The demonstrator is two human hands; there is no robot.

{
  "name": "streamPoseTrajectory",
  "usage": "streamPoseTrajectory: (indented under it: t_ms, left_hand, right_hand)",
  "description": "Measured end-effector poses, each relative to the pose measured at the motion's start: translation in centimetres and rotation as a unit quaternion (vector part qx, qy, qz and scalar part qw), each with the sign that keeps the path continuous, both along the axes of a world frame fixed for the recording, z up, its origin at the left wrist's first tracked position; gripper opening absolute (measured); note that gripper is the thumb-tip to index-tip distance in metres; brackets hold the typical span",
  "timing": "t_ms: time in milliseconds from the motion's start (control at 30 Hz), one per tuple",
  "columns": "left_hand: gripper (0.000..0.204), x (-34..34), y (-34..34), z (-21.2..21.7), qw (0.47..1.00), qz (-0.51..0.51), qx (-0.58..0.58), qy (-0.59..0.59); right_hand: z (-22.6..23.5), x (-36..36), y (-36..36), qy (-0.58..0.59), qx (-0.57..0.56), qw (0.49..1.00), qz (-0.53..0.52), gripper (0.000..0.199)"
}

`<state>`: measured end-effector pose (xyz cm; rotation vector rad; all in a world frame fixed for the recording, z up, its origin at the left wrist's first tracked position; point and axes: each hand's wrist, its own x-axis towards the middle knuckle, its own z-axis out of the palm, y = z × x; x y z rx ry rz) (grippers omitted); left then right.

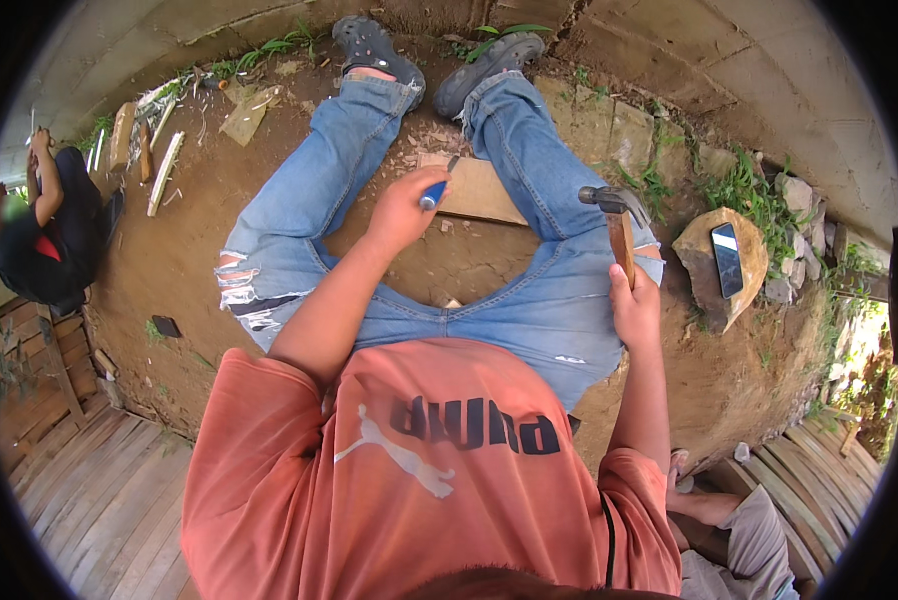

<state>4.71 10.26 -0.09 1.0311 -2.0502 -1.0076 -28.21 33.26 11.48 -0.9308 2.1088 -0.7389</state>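
My left hand is closed around the blue handle of a chisel. The chisel's narrow metal blade points away from me, over a flat wooden board. That board lies on the ground between my lower legs, with wood chips scattered at its far end. In my right hand is a claw hammer, gripped low on its wooden handle. Its metal head is raised beside my right thigh, apart from the chisel and the board.
To the right, a phone rests on a large stone. Wood strips lie at the far left, near a seated person. A small dark object is on the dirt. Another person's leg shows at lower right.
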Motion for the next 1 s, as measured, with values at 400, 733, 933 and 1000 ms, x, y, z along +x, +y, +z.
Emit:
streamPoseTrajectory:
  t_ms: [400,733,933,1000]
  left_hand:
    - [0.024,-1.3,1.3,-0.1,0.997,-0.020,-0.023,-0.065]
    - [0.033,-1.5,2.0,-0.2,0.998,0.014,-0.026,-0.050]
    - [0.023,-0.9,1.1,-0.6,0.999,-0.010,-0.005,-0.035]
    - [0.022,-1.0,0.9,-1.1,0.999,-0.010,-0.012,-0.029]
  right_hand:
    - [0.0,0.1,-0.2,0.043,-0.030,0.998,0.041,0.044]
    - [2.3,5.7,-2.5,0.238,0.012,0.949,0.206,0.038]
    - [2.0,8.2,-4.0,0.284,-0.037,0.907,0.309,0.032]
    - [2.5,8.8,-4.8,0.287,-0.061,0.897,0.331,0.032]
